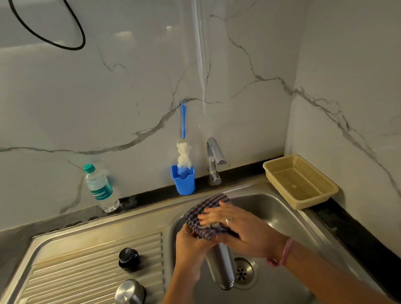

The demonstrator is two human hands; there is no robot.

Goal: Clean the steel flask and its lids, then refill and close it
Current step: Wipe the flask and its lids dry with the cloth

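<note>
Steel flask (220, 265) is held over the sink (278, 208), hanging below the grip, left hand (190, 248) closed round it and right hand (239, 225) pressing a checked cloth (206, 213) on top; wet steel could slip down.

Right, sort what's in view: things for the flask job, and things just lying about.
For the job: steel flask, checked cloth, black inner lid, steel cap, bottle brush, tap, water bottle.

Lying about: beige basket, black cable.
</note>
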